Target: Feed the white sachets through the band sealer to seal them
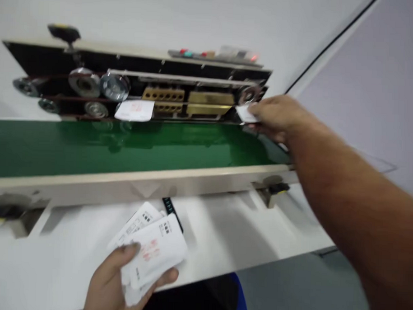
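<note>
My left hand [110,278] is closed around a small fanned stack of white pouches [157,250] with red and black print, held over the white table. Stretched out to the far right, my right hand [275,114] pinches another white pouch [246,114] at the right end of the band sealer [208,103]. A third white pouch [135,110] is in the machine, below the metal wheels and left of the brass blocks. Beneath it runs the green conveyor belt [142,146]. My right fingertips are partly hidden behind the hand.
The conveyor's pale front rail [205,177] crosses the view, with black knobs [278,188] on brackets below it. A dark device [172,210] lies behind the held stack. Red and teal buttons [188,53] sit on top of the machine. Blue chair edge [239,294] shows below.
</note>
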A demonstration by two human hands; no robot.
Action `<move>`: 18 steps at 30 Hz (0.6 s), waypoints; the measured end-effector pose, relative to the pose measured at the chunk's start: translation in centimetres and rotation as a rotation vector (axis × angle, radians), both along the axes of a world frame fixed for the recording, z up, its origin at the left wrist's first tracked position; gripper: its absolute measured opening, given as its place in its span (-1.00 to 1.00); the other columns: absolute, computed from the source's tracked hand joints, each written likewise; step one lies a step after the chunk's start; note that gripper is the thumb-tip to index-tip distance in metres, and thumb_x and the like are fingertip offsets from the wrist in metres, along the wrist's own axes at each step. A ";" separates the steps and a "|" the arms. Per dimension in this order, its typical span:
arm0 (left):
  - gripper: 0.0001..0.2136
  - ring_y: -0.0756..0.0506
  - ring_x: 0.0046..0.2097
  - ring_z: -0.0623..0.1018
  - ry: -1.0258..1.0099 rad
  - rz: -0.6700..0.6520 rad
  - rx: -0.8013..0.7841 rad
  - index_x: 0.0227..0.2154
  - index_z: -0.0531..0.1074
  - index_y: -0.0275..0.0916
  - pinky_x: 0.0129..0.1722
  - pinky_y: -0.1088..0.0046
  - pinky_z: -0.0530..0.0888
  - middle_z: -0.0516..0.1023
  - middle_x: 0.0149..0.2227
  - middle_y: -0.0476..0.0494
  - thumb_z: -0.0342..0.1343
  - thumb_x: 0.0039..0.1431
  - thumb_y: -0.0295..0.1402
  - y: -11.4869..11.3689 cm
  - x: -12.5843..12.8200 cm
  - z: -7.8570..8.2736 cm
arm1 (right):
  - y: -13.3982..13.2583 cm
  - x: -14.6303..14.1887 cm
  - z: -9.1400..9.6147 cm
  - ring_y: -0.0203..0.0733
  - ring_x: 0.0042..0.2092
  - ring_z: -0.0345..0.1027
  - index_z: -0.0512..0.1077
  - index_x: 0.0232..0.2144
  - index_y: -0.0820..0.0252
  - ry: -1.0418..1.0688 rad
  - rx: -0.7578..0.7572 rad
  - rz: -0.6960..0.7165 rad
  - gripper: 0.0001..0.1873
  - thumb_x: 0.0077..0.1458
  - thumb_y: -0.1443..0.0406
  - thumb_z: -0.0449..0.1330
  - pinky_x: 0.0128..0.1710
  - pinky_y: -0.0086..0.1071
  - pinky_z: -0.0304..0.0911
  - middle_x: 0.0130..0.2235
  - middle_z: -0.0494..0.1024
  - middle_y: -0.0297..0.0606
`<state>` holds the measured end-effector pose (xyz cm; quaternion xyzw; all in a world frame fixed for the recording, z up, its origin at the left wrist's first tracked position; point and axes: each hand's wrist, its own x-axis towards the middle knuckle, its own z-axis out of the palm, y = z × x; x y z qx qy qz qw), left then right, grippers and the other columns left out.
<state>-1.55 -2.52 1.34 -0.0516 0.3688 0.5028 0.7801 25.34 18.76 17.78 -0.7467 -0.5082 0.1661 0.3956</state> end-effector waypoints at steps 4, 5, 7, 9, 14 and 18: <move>-0.74 -0.37 -0.18 0.64 -0.139 0.136 0.096 -0.35 0.60 -0.19 -0.29 -0.14 0.61 0.68 -0.26 -0.12 0.00 0.22 -0.54 0.7 0.0 0.5 | -4.4 -2.3 -1.5 0.33 0.25 0.04 0.20 0.23 0.19 -0.327 0.304 -0.016 -0.31 0.11 0.07 0.18 -0.21 -0.22 0.30 0.28 0.09 -0.08; -0.73 -0.37 -0.14 0.63 -0.168 0.125 0.130 -0.34 0.61 -0.17 -0.24 -0.16 0.60 0.68 -0.23 -0.12 -0.01 0.25 -0.52 0.7 -0.2 0.1 | -6.6 -3.2 -2.5 0.28 0.21 0.12 0.21 0.21 0.20 -0.434 0.435 0.028 -0.33 0.13 0.04 0.15 -0.21 -0.18 0.30 0.24 0.15 -0.04; -0.70 -0.37 -0.05 0.60 -0.220 0.075 0.217 -0.26 0.62 -0.14 -0.13 -0.18 0.56 0.67 -0.15 -0.10 -0.03 0.28 -0.52 0.7 -0.6 -0.8 | -11.4 -5.1 -5.5 0.09 -0.09 0.36 0.31 0.04 0.26 -0.506 0.571 0.240 -0.52 0.18 0.06 0.11 -0.27 -0.08 0.25 -0.01 0.37 -0.01; -0.69 -0.36 0.01 0.57 -0.241 0.026 0.304 -0.21 0.62 -0.14 -0.07 -0.07 0.56 0.65 -0.10 -0.12 -0.04 0.30 -0.51 0.7 -0.8 -1.5 | -15.6 -7.1 -9.2 0.10 -0.05 0.26 0.24 -0.02 0.28 -0.452 0.470 0.511 -0.53 0.14 0.13 0.23 -0.15 -0.05 0.30 -0.08 0.29 0.01; -0.70 -0.27 -0.04 0.60 -0.107 -0.014 0.330 -0.03 0.53 -0.12 -0.15 0.33 0.60 0.67 -0.19 -0.17 0.07 0.23 -0.48 1.2 -0.5 -1.7 | -18.6 -9.9 -14.2 0.15 0.13 0.07 0.02 0.20 0.34 -0.374 0.317 0.837 -0.37 0.19 0.26 0.17 0.12 0.06 0.18 0.12 0.17 0.08; -0.48 -0.27 -0.09 0.62 -0.135 -0.059 0.348 0.25 0.21 0.03 -0.08 0.12 0.58 0.64 -0.12 -0.14 0.08 0.24 -0.43 1.2 -0.4 -1.5 | -17.1 -9.5 -13.5 0.07 0.01 0.15 0.14 0.17 0.31 -0.443 0.152 1.032 -0.50 0.22 0.35 0.15 0.04 0.02 0.23 0.02 0.31 -0.02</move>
